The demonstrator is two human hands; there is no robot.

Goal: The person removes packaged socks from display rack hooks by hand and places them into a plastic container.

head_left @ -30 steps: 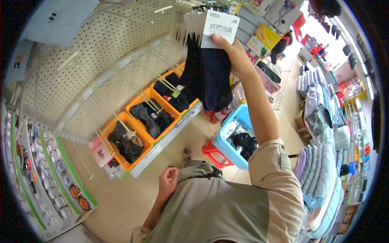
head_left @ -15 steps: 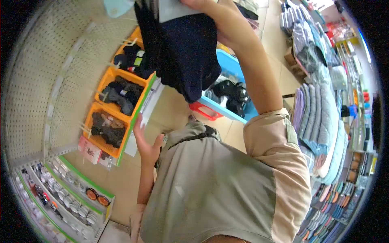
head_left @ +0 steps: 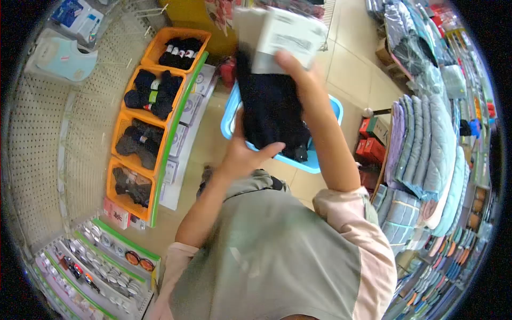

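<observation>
In my right hand (head_left: 293,72) is a bundle of black socks (head_left: 272,109) with a white card label (head_left: 290,37) at its upper end. My thumb lies across the label, and the bundle hangs down from it. My left hand (head_left: 240,154), slightly blurred, is at the lower left end of the bundle, with thumb and fingers spread apart. Whether it touches the socks I cannot tell. Behind and below the bundle stands a light-blue plastic basket (head_left: 230,109), with dark packed items (head_left: 298,152) partly hidden inside.
To the left, a row of orange bins (head_left: 114,178) with dark socks sits on a green-edged shelf (head_left: 173,141), before a pegboard wall (head_left: 32,133). Shelves of small goods (head_left: 101,261) are at lower left. Folded quilts (head_left: 421,149) and red boxes (head_left: 372,149) stand at right.
The socks bundle has moved down and right, bringing its white label fully into view. My left hand has risen from beside the orange bins to the bundle's lower end. The view has shifted.
</observation>
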